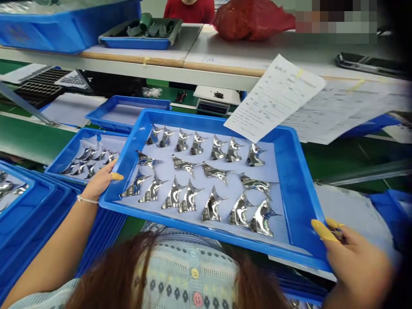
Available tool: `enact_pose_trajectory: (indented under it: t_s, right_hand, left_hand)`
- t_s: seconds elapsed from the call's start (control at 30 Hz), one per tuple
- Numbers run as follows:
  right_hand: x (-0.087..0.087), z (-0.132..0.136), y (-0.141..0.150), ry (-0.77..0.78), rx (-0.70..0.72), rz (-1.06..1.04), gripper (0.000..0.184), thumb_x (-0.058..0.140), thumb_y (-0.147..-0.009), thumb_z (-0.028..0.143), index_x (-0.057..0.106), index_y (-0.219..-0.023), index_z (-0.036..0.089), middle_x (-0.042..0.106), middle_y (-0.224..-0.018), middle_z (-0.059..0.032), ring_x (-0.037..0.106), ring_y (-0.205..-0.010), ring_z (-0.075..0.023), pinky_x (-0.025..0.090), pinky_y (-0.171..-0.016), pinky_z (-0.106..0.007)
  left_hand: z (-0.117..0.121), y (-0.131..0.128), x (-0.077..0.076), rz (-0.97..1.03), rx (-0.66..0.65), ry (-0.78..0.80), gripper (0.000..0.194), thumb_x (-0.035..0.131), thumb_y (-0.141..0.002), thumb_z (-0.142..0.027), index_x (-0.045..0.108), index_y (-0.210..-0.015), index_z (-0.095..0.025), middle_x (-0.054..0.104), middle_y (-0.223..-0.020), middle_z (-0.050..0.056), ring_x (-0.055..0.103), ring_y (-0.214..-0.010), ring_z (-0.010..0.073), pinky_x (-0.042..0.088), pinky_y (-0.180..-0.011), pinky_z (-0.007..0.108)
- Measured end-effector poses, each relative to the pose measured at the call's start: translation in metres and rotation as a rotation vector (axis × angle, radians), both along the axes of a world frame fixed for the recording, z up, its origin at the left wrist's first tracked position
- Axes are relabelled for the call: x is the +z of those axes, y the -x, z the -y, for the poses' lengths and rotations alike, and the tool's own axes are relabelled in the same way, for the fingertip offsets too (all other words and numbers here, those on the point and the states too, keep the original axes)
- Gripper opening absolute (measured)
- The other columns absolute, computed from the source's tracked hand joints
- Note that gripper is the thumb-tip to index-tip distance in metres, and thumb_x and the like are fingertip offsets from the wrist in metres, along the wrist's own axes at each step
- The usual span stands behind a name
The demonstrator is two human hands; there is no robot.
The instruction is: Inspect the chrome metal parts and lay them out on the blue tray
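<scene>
Between my two hands a blue plastic tray is held up, tilted down toward the right. White paper lines it, and several shiny curved metal parts with pointed tips lie on it in rough rows. My left hand grips the left wall, its thumb in a yellow finger cover over the rim. At the lower right corner my right hand is closed on the rim, also with yellow covers on the fingertips. Something small and dark metallic shows among the right fingers; I cannot make out what it is.
A smaller blue tray with similar parts sits behind my left hand, above stacked blue trays. Printed sheets hang from the shelf edge over the held tray's far rim. A red bag and a person in red are beyond.
</scene>
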State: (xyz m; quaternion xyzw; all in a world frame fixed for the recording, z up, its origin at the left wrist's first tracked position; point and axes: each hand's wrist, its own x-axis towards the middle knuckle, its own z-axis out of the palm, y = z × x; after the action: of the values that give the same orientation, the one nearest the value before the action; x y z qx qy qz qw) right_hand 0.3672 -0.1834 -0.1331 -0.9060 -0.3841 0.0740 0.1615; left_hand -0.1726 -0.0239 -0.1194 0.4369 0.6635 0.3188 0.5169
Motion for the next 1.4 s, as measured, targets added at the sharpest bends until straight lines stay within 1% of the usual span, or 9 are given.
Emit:
enact_pose_trajectory:
  t_s: [0.13, 0.23, 0.33, 0.53, 0.73, 0.87, 1.03, 1.17, 1.4]
  right_hand:
    - [0.024, -0.003, 0.022, -0.032, -0.066, -0.102, 0.06, 0.045, -0.06, 0.055, 0.066, -0.097, 0.014, 0.063, -0.074, -0.0095, 0.055, -0.062, -0.0247, 0.039, -0.054, -0.032]
    - [0.029, -0.006, 0.032, -0.112, -0.068, -0.14, 0.063, 0.045, -0.057, 0.055, 0.066, -0.096, 0.011, 0.064, -0.079, -0.0104, 0.056, -0.066, -0.0253, 0.041, -0.059, -0.033]
    - [0.022, -0.007, 0.034, -0.223, -0.043, -0.166, 0.058, 0.047, -0.059, 0.054, 0.066, -0.092, 0.01, 0.065, -0.079, -0.0103, 0.056, -0.066, -0.0246, 0.042, -0.061, -0.033]
    - [0.003, -0.005, 0.032, -0.417, 0.095, -0.141, 0.041, 0.052, -0.073, 0.048, 0.067, -0.089, 0.013, 0.064, -0.08, -0.0084, 0.057, -0.072, -0.0221, 0.043, -0.066, -0.031]
    - [0.001, -0.006, 0.037, -0.53, 0.118, -0.134, 0.035, 0.054, -0.075, 0.044, 0.068, -0.089, 0.015, 0.059, -0.074, -0.0041, 0.052, -0.063, -0.0173, 0.041, -0.058, -0.028]
    - [-0.008, -0.008, 0.035, -0.51, 0.115, -0.129, 0.036, 0.054, -0.076, 0.045, 0.068, -0.089, 0.015, 0.057, -0.071, -0.003, 0.05, -0.059, -0.0161, 0.039, -0.055, -0.027]
    - [-0.041, -0.014, 0.021, -0.407, 0.113, -0.133, 0.039, 0.05, -0.074, 0.05, 0.066, -0.083, 0.015, 0.058, -0.07, -0.0043, 0.053, -0.065, -0.0196, 0.041, -0.061, -0.03]
    - [-0.061, -0.018, 0.013, -0.349, 0.11, -0.166, 0.037, 0.047, -0.07, 0.054, 0.058, -0.065, 0.019, 0.059, -0.068, -0.0056, 0.054, -0.067, -0.0214, 0.042, -0.063, -0.032]
    - [-0.051, -0.026, 0.005, -0.224, 0.096, -0.2, 0.022, 0.049, -0.063, 0.043, 0.044, -0.053, 0.024, 0.056, -0.064, -0.0063, 0.051, -0.063, -0.0232, 0.038, -0.056, -0.033]
  left_hand:
    - [-0.007, 0.006, -0.009, -0.006, 0.022, 0.01, 0.081, 0.069, -0.053, -0.02, 0.046, -0.13, -0.019, 0.065, -0.071, -0.003, 0.056, -0.051, 0.0132, 0.049, -0.046, 0.023]
    - [-0.011, 0.009, -0.014, -0.017, 0.028, 0.014, 0.088, 0.072, -0.05, -0.021, 0.043, -0.133, -0.019, 0.066, -0.072, -0.003, 0.057, -0.051, 0.0138, 0.051, -0.048, 0.025]
    - [-0.016, 0.014, -0.021, 0.003, 0.066, 0.021, 0.092, 0.074, -0.047, -0.022, 0.043, -0.133, -0.019, 0.067, -0.07, -0.004, 0.058, -0.051, 0.0145, 0.051, -0.048, 0.025]
    - [-0.024, 0.024, -0.037, -0.006, 0.14, 0.008, 0.087, 0.077, -0.042, -0.021, 0.051, -0.125, -0.023, 0.068, -0.071, -0.006, 0.061, -0.056, 0.0164, 0.052, -0.05, 0.024]
    - [-0.026, 0.017, -0.036, -0.013, 0.182, 0.002, 0.091, 0.078, -0.04, -0.02, 0.051, -0.126, -0.027, 0.069, -0.074, -0.006, 0.062, -0.059, 0.0189, 0.054, -0.05, 0.027]
    - [-0.026, 0.013, -0.037, 0.009, 0.192, -0.006, 0.091, 0.078, -0.039, -0.019, 0.052, -0.127, -0.029, 0.069, -0.078, -0.006, 0.063, -0.06, 0.0189, 0.055, -0.05, 0.027]
    - [-0.03, 0.011, -0.041, 0.007, 0.122, 0.059, 0.093, 0.077, -0.043, -0.021, 0.048, -0.131, -0.027, 0.07, -0.075, -0.004, 0.064, -0.058, 0.0199, 0.055, -0.049, 0.027]
    - [-0.032, 0.006, -0.041, 0.002, 0.083, 0.032, 0.091, 0.075, -0.044, -0.019, 0.048, -0.13, -0.023, 0.069, -0.073, -0.005, 0.063, -0.056, 0.0165, 0.054, -0.05, 0.023]
    - [-0.035, -0.005, -0.047, 0.082, -0.014, 0.04, 0.085, 0.071, -0.053, -0.02, 0.042, -0.134, -0.018, 0.068, -0.074, -0.002, 0.06, -0.054, 0.0139, 0.05, -0.049, 0.021]
